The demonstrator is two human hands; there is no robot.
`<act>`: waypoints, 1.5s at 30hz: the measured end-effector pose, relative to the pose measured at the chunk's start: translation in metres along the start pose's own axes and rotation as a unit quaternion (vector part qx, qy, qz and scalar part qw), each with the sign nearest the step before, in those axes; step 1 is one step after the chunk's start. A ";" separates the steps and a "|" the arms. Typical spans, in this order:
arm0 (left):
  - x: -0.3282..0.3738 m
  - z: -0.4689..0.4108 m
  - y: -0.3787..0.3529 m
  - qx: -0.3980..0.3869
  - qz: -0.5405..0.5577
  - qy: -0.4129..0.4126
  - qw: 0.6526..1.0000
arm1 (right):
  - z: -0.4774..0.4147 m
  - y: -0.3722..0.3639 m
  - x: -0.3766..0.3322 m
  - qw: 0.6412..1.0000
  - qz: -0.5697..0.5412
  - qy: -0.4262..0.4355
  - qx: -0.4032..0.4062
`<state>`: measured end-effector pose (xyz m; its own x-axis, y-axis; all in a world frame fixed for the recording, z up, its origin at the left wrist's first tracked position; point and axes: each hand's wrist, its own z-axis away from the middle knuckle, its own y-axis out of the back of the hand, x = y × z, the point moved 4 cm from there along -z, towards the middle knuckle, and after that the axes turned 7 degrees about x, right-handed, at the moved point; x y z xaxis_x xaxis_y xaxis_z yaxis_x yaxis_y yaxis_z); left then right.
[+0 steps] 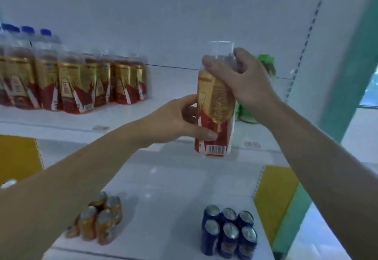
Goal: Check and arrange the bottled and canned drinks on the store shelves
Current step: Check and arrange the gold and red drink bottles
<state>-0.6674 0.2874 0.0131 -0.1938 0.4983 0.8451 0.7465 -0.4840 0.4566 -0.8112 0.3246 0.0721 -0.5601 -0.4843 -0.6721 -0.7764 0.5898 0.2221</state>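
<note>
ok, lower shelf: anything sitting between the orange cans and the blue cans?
Nothing. In the head view the lower shelf shows only bare white surface between the orange cans and the blue cans.

**Covered, cropped and unreadable parts at the drink shelves**

The grip of the right hand [243,81] covers the neck of the held bottle [214,114], so its cap cannot be made out. The left hand [184,120] hides part of the label, whose print is too blurred to read. Behind the right hand's wrist a green bottle [266,63] shows only in patches, possibly two of them. At upper left the row of bottles [77,83] is smeared and cut by the frame's edge. At lower left the left forearm [81,178] hides part of the orange cans [98,218]. The tags [252,144] on the upper shelf [173,79] are too small to read.
</note>
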 end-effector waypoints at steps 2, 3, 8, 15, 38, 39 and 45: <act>0.013 0.018 -0.045 -0.023 0.020 0.001 1.000 | 0.029 0.039 -0.002 1.000 0.017 0.006 -0.011; 0.015 0.026 -0.069 -0.037 0.036 0.004 0.999 | 0.046 0.058 0.000 1.000 0.020 0.002 -0.018; -0.023 0.059 -0.198 -0.114 0.066 0.047 0.990 | 0.138 0.132 0.060 0.992 0.088 -0.079 -0.032; -0.156 0.092 -0.380 -0.254 0.025 0.149 0.955 | 0.304 0.202 0.213 0.911 0.270 -0.303 -0.072; -0.504 0.184 -0.772 -0.390 -0.248 0.307 0.832 | 0.739 0.303 0.664 0.715 0.366 -0.591 -0.070; -0.514 0.183 -0.783 -0.392 -0.252 0.306 0.830 | 0.748 0.302 0.682 0.713 0.369 -0.592 -0.077; -0.565 0.187 -0.823 -0.399 -0.262 0.310 0.822 | 0.820 0.283 0.769 0.696 0.402 -0.565 -0.185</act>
<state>-1.0537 0.5386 -0.8920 -0.8270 0.4468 0.3412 -0.1509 -0.7611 0.6308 -1.2248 0.6497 -0.9609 -0.4343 0.8474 -0.3054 -0.4821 0.0677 0.8735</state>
